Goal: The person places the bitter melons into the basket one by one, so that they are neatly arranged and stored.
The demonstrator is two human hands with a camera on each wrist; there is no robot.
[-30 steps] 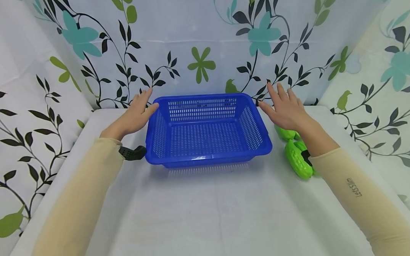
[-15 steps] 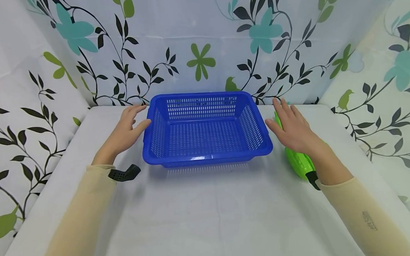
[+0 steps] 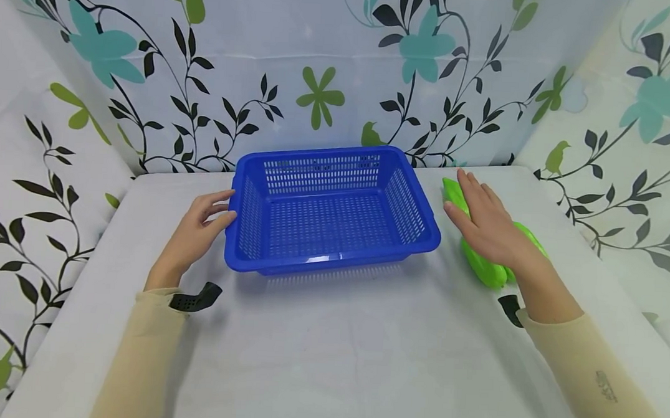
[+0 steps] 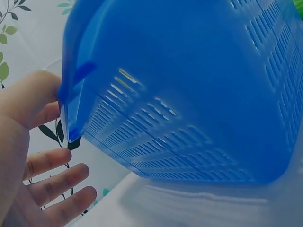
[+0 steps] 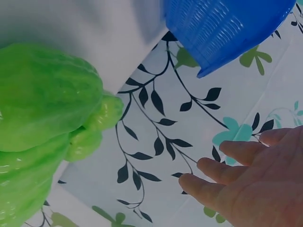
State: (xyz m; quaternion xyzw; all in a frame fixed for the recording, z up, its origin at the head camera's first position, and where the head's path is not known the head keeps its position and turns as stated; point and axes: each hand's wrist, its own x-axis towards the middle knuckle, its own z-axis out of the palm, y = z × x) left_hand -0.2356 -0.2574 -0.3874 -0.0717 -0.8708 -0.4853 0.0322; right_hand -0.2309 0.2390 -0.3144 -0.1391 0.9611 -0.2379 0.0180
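A blue plastic basket (image 3: pixel 334 224) with slotted sides stands in the middle of the white table. My left hand (image 3: pixel 195 231) is at its left rim, thumb tip and index finger right at the edge. In the left wrist view the thumb (image 4: pixel 40 94) meets the rim, while the other fingers (image 4: pixel 59 184) extend loosely below it. My right hand (image 3: pixel 488 225) is held flat to the right of the basket, fingers straight, holding nothing. It overlaps glossy bright green, ridged, gourd-like things (image 3: pixel 484 270) in the head view; the right wrist view shows these green things (image 5: pixel 42 99) apart from the fingers.
The white tabletop (image 3: pixel 328 358) extends in front of the basket. A leaf-patterned curtain (image 3: pixel 320 34) hangs behind the table and along both sides. Each wrist wears a black strap (image 3: pixel 196 298).
My left hand has come down and to the basket's left rim. My right hand has moved lower and a little rightward, away from the right rim. The view has shifted slightly.
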